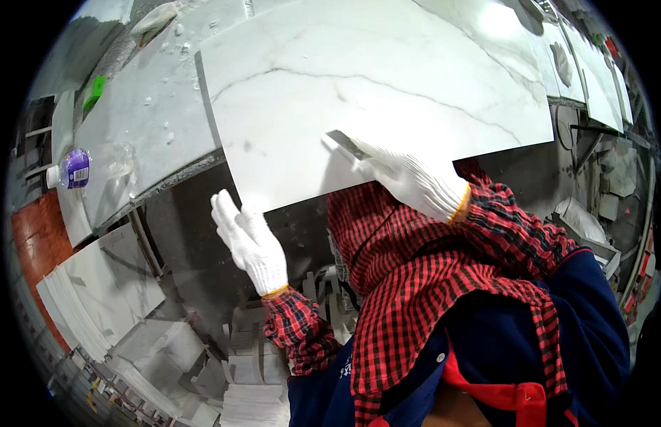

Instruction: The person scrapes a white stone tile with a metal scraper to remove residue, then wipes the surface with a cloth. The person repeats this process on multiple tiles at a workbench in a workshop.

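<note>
A large white marble-look slab (373, 85) with grey veins lies on the worktable, its near edge jutting out toward me. My right hand (419, 181), in a white knit glove, is closed on a thin flat grey strip (348, 144) that looks like a scraper blade. The strip is tilted over the slab near its front edge and casts a shadow there. Whether its tip touches the surface I cannot tell. My left hand (254, 245), gloved the same way, is beside the slab's near left corner with its fingers stretched out, holding nothing.
Left of the slab, white crumbs lie on the grey tabletop (149, 121), with a clear bottle (106, 165) with a purple label on its side and a bright green piece (94, 92) farther back. Stacked white panels (81, 306) stand at lower left. More slabs (590, 78) line the right.
</note>
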`<state>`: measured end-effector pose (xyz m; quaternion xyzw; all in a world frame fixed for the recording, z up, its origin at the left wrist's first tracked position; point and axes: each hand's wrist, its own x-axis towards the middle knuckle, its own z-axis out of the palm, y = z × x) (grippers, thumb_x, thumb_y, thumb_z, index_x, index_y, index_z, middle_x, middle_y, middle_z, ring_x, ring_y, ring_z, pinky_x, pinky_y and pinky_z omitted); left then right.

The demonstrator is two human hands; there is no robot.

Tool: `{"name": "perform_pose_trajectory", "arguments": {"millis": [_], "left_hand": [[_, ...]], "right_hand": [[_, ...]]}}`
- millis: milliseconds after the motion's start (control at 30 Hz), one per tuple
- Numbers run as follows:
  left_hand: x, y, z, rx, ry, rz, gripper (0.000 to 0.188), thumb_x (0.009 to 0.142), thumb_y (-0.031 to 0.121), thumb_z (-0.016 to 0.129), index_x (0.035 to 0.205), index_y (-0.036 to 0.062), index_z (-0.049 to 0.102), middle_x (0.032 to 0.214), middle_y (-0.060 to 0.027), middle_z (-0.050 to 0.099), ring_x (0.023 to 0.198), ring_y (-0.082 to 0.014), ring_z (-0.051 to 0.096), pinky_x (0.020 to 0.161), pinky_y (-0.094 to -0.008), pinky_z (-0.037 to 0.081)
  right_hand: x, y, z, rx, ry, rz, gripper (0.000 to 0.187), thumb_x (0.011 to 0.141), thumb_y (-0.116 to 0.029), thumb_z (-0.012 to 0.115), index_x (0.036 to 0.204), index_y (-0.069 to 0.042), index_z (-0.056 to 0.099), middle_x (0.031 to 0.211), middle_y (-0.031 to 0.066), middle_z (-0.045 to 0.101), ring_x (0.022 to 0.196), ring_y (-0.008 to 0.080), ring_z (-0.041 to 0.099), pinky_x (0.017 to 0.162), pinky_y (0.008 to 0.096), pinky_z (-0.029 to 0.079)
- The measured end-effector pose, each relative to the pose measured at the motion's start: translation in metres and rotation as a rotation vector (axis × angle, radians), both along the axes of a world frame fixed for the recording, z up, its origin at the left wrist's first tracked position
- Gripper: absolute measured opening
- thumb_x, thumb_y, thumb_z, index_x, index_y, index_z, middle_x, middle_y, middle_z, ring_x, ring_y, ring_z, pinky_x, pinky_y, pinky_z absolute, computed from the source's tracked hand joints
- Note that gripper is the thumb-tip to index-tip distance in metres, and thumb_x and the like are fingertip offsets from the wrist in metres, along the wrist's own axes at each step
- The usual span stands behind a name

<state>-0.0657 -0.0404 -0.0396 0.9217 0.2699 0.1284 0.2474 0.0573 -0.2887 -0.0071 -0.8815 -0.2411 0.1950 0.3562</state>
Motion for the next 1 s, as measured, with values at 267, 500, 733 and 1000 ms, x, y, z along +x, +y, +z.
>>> {"name": "perform_pose_trajectory", "arguments": {"millis": [267,500,733,1000], "left_hand": [[0.006,-0.014,0.007,-0.302,0.004,0.063,0.055,0.108,0.038,0.04,0.148,0.0004,0.041,0.148,-0.0215,0.049,0.131,-0.0347,0.053,0.108,-0.0392,0.041],[0.003,-0.014,0.006,-0.344,-0.015,0.072,0.056,0.109,0.041,0.037,0.147,-0.0005,0.044,0.144,-0.0208,0.053,0.13,-0.0289,0.055,0.107,-0.0371,0.042],[-0.004,-0.008,-0.007,-0.279,-0.055,0.023,0.047,0.108,0.031,0.045,0.146,0.0037,0.041,0.139,-0.0216,0.055,0.121,-0.034,0.06,0.1,-0.0406,0.046],[-0.013,-0.001,-0.028,-0.407,-0.151,0.026,0.05,0.109,0.033,0.042,0.147,0.0013,0.04,0.139,-0.0217,0.054,0.123,-0.033,0.058,0.101,-0.0394,0.046]], "right_hand": [[0.002,0.069,-0.025,0.006,-0.366,0.134,0.049,0.094,-0.008,0.053,0.143,-0.011,0.051,0.1,0.0125,0.067,0.083,0.0268,0.067,0.071,0.0369,0.055],[0.012,0.061,-0.003,0.041,-0.154,0.104,0.049,0.096,-0.009,0.049,0.144,-0.019,0.051,0.089,0.0125,0.068,0.074,0.025,0.067,0.065,0.035,0.055],[0.006,0.073,-0.053,0.184,-0.533,0.111,0.043,0.102,-0.017,0.046,0.145,-0.014,0.05,0.113,0.0141,0.068,0.095,0.027,0.068,0.082,0.0377,0.055],[-0.005,0.083,-0.031,0.207,-0.431,0.204,0.044,0.098,-0.014,0.048,0.142,-0.013,0.054,0.128,0.0161,0.061,0.112,0.0276,0.062,0.101,0.041,0.048]]}}
